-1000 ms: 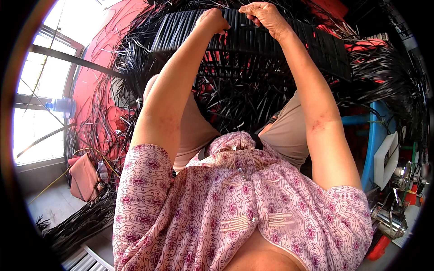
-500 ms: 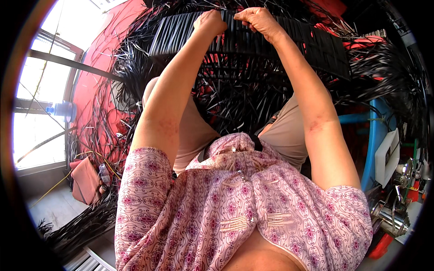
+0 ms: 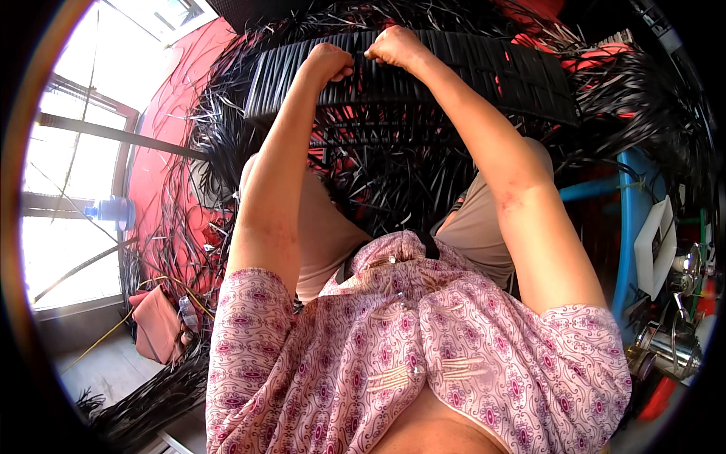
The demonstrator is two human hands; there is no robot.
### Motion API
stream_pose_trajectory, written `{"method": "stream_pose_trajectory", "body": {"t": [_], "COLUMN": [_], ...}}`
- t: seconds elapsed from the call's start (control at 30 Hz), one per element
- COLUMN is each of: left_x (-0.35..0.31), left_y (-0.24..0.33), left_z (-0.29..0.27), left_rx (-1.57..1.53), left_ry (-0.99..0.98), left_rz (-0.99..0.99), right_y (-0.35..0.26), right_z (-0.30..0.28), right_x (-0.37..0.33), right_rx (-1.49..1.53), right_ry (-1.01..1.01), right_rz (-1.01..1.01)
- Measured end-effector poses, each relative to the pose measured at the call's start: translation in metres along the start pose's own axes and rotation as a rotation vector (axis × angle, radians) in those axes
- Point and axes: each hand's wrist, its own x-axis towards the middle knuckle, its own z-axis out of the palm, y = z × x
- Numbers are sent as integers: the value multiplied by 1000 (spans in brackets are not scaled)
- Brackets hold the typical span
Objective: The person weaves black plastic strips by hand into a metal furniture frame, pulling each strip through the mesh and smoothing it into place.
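Note:
A black woven wicker frame (image 3: 484, 72) stands in front of me, its top band tightly wrapped with flat black plastic strips. Loose black strips (image 3: 393, 174) hang and bristle below and around it. My left hand (image 3: 330, 60) is a closed fist on the wrapped band, pinching a strip. Just to its right, my right hand (image 3: 393, 47) is also closed on a strip at the band's upper edge. Both forearms reach up from my patterned pink blouse (image 3: 408, 356).
A red surface (image 3: 162, 113) lies behind the wicker on the left. A bright window (image 3: 68, 189) and a pink pouch (image 3: 155, 325) are at left. A blue pole (image 3: 628, 227), a white tray (image 3: 654, 246) and metal parts (image 3: 669, 348) stand at right.
Both hands have shifted slightly leftward along the wrapped band, staying close together and closed on the strips.

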Motion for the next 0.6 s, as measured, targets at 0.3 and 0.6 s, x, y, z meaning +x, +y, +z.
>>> {"method": "stream_pose_trajectory", "body": {"t": [0.3, 0.6], "left_x": [0, 3], "left_y": [-1, -5], "left_z": [0, -8], "left_rx": [40, 69], "left_ry": [-17, -107], "left_rz": [-14, -23], "right_y": [4, -17], "right_z": [17, 4], "right_x": [26, 19], "right_rx": [-188, -134], "right_ry": [-13, -125], "right_rz": [77, 141]}}
